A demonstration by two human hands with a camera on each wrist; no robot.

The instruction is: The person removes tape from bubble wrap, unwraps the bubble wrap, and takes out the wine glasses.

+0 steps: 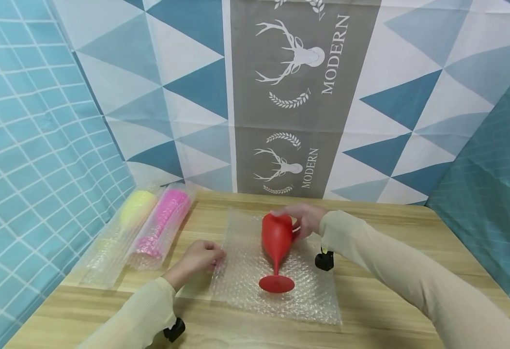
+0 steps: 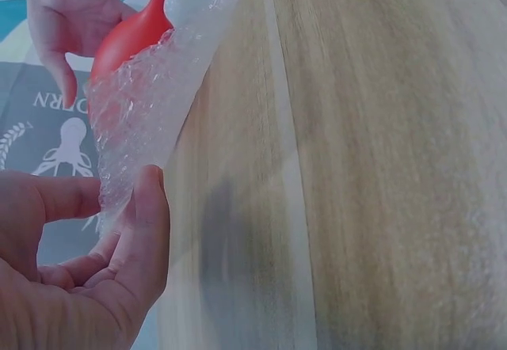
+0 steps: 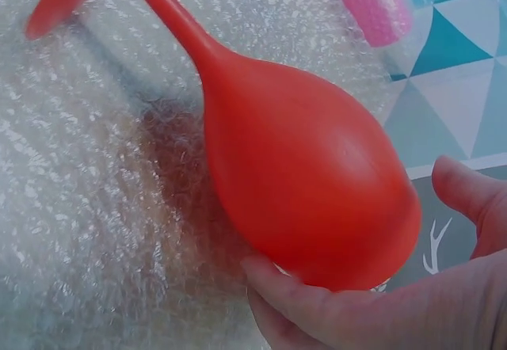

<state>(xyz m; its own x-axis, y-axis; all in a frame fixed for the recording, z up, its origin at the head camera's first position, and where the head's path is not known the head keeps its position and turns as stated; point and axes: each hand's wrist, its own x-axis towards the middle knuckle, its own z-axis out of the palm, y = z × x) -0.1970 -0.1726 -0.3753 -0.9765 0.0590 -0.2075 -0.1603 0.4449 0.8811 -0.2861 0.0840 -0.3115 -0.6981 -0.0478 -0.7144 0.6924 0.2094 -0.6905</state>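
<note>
A red goblet (image 1: 276, 237) lies on its side on a sheet of bubble wrap (image 1: 241, 276), its bowl toward the patterned cloth and its round foot toward me. My left hand (image 1: 200, 257) pinches the left edge of the wrap; in the left wrist view, thumb and fingers of that hand (image 2: 87, 263) meet at the raised edge. Beside the bowl, my right hand (image 1: 304, 220) rests its fingers. The right wrist view has these fingers (image 3: 317, 298) under the rim end of the goblet (image 3: 309, 168), with the thumb standing apart from it.
Two bubble-wrapped things, one yellow (image 1: 134, 208) and one pink (image 1: 165, 220), lie side by side at the left of the wooden table (image 1: 390, 300). Patterned cloth (image 1: 198, 92) hangs behind the table, with blue cloth (image 1: 28, 145) along the left.
</note>
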